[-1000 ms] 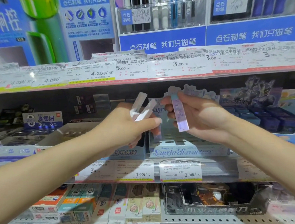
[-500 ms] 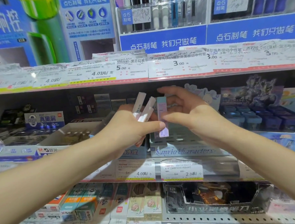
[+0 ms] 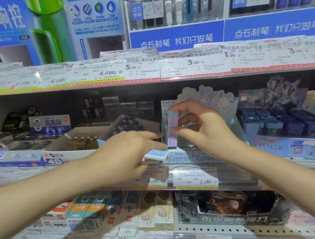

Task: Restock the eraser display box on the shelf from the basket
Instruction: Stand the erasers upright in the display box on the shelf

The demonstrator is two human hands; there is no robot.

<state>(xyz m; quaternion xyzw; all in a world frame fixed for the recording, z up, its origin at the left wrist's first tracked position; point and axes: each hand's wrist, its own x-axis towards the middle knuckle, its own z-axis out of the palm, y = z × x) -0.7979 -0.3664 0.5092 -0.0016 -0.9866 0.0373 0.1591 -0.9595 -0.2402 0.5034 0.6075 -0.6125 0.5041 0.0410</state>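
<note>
since a moment ago the left hand (image 3: 125,153) has dropped and turned palm down, its erasers now lying flat instead of sticking up. its fingers (image 3: 152,146) pinch a pale blue and white eraser (image 3: 156,154) at the front edge of the display box (image 3: 190,156). the right hand (image 3: 202,130) fingers (image 3: 181,107) grip a lilac eraser (image 3: 172,131) by top and side, holding it upright with its lower end inside the box at the left side. the box sits on the middle shelf (image 3: 237,177), behind a price tag (image 3: 195,177), between a blue box (image 3: 280,132) and an open white box (image 3: 67,150).
</note>
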